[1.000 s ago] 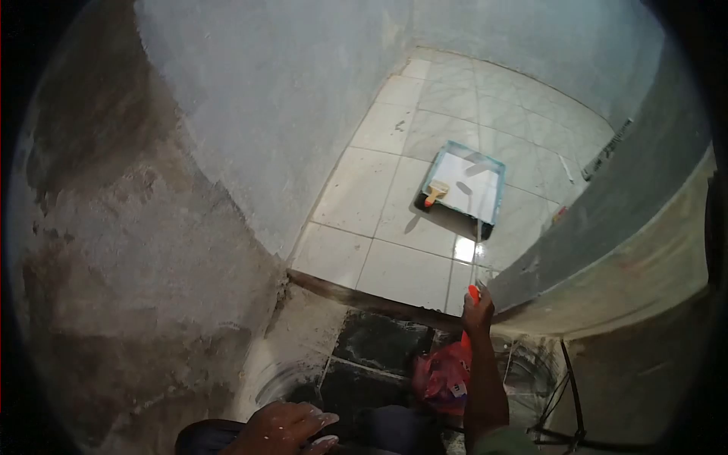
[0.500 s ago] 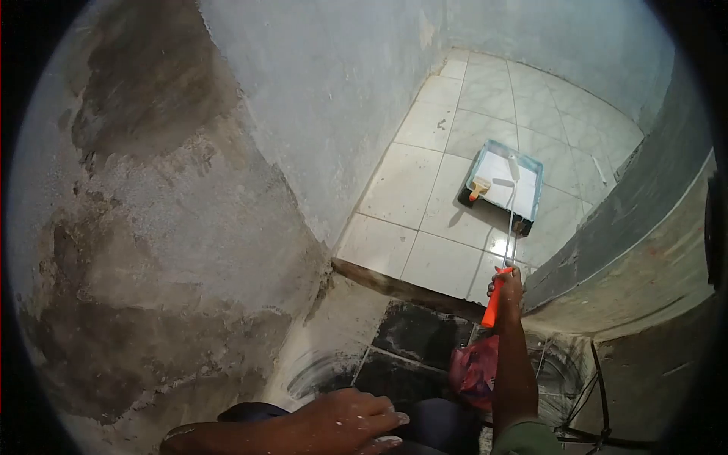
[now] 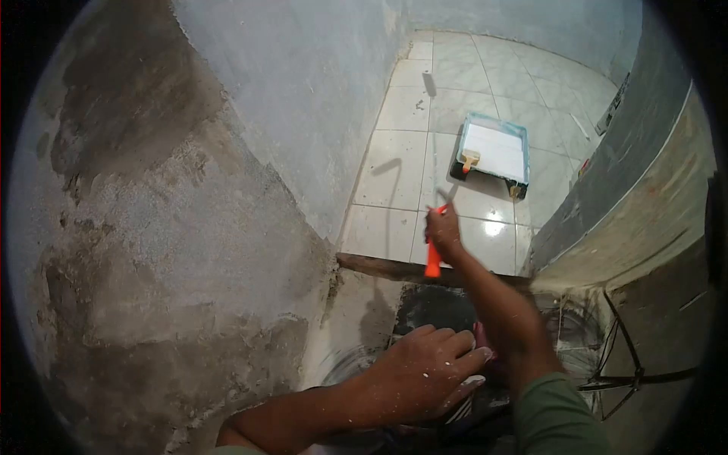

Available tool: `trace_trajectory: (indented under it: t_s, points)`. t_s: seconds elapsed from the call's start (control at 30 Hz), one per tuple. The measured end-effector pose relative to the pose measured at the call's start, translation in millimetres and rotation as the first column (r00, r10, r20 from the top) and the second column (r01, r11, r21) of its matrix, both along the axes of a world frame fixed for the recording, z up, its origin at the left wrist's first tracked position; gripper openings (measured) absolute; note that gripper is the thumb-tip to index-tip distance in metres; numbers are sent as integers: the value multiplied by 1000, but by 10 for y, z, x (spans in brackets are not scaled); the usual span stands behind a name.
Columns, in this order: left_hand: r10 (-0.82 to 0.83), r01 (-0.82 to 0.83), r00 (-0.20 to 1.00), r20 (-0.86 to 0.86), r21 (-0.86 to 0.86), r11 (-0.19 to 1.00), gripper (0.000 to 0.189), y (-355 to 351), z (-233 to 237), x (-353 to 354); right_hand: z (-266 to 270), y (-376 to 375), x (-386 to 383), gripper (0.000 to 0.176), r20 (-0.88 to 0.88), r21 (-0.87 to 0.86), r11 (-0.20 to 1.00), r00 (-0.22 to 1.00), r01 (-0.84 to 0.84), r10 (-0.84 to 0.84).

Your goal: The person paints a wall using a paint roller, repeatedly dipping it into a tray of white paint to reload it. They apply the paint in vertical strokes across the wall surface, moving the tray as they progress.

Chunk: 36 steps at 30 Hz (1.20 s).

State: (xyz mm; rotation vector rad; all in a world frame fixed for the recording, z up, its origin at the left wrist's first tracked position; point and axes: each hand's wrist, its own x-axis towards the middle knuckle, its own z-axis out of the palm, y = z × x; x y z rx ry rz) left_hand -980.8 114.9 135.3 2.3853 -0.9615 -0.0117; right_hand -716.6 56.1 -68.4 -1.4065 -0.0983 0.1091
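Observation:
My right hand (image 3: 446, 231) is closed around the orange handle of a paint roller (image 3: 432, 262), held over the tiled floor left of the paint tray. The roller's thin rod points away from me; its head is hard to make out. The blue-rimmed paint tray (image 3: 525, 144) holds white paint, and a paintbrush (image 3: 471, 158) rests at its near left corner. My left hand (image 3: 432, 364), flecked with white paint, is low in front of me with fingers loosely stretched and nothing seen in them. A reddish plastic bag (image 3: 481, 339) is mostly hidden behind my right forearm.
A rough, patchy wall (image 3: 167, 250) rises on the left, and a grey curved wall (image 3: 607, 197) on the right. A raised sill (image 3: 394, 268) edges the white tiles (image 3: 390, 171). Dark cables (image 3: 637, 371) lie at the lower right.
My right hand has lifted the roller out of the tray and swung it left. My left hand has moved right and up. The view has shifted slightly.

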Motion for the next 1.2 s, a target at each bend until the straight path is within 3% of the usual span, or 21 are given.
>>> trace_trajectory:
  t_s: [0.1, 0.17, 0.23, 0.4, 0.47, 0.6, 0.67, 0.8, 0.87, 0.97, 1.1, 1.17, 1.2]
  points:
    - [8, -9, 1000, -5, -61, 998, 37, 21, 2, -47, -792, 663, -442, 62, 75, 83, 996, 997, 17, -24]
    - [-17, 16, 1000, -23, -75, 997, 36, 53, -67, -77, -1003, 957, -1014, 40, 6, 52, 998, 1000, 30, -31]
    - [-43, 37, 997, -61, -90, 995, 36, 81, -84, -146, -1207, 1101, -1608, 27, -194, 166, 983, 975, -73, 105]
    - [-19, 14, 992, -121, -40, 999, 32, 176, -163, -160, -1788, 1342, -2671, 25, -288, 189, 975, 942, -118, 170]
    - [-17, 12, 991, -130, -40, 999, 33, 159, -170, -143, -2128, 1467, -3004, 31, -225, 5, 997, 972, -72, 72]
    - [-28, 29, 991, -129, 8, 1000, 32, 133, -190, -107, -2152, 1350, -3331, 40, -250, -25, 985, 955, -172, 161]
    - [-32, 38, 985, -172, 27, 999, 32, 119, -177, -90, -2250, 1357, -3488, 46, -47, -331, 942, 998, -54, 41]
    - [-25, 28, 987, -158, 16, 999, 31, 94, -148, -106, -2443, 1374, -3620, 49, -98, -302, 949, 993, -95, 68]
    - [-24, 28, 984, -176, 18, 999, 31, 83, -138, -104, -2496, 1384, -3611, 51, -306, -184, 953, 935, -241, 177]
    - [-15, 23, 976, -219, 33, 999, 31, 75, -97, -94, -2632, 1470, -3838, 51, -169, -281, 952, 983, -124, 78]
    - [-9, 18, 982, -186, 51, 999, 31, 51, -95, -98, -1961, 1170, -3781, 52, -136, -293, 935, 977, -198, 165]
    - [-25, 29, 977, -210, 16, 999, 33, 42, -231, -129, -1800, 1106, -3825, 52, -310, -95, 950, 916, -297, 255]
    - [-43, 39, 971, -235, -20, 999, 37, 38, -264, -130, -1826, 1123, -3828, 52, -312, -94, 951, 916, -296, 254]
